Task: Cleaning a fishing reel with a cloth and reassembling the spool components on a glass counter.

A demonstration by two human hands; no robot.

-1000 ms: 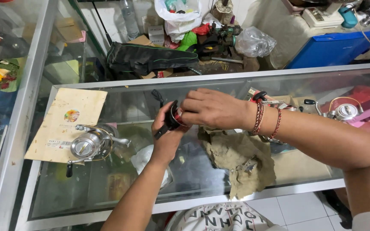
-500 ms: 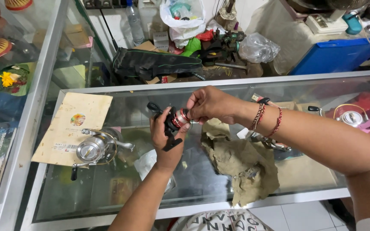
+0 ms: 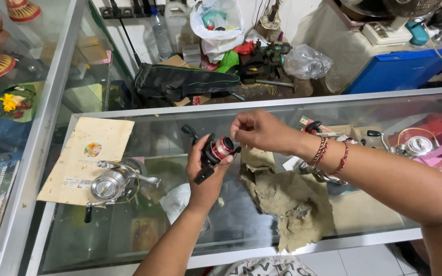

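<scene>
I have a small black fishing reel (image 3: 216, 153) with a red spool held up above the glass-topped table (image 3: 262, 105), roughly over its middle. My left hand (image 3: 205, 176) is wrapped closed around the reel's body from below, thumb up the side. My right hand (image 3: 259, 132) sits just right of the spool with its fingertips pinched together at the spool's edge; whatever they pinch is too fine for me to make out. The reel's foot and handle are partly hidden behind my left palm. Below my right wrist a crumpled, stained brown rag (image 3: 287, 204) lies on the glass. To the left rests a silver spinning reel (image 3: 111, 184), touching a flat tan cardboard envelope (image 3: 90, 153) with a small round coloured label. Another silver reel (image 3: 415, 145) sits at the far right, beside pink packaging cut off by the edge of the view.
</scene>
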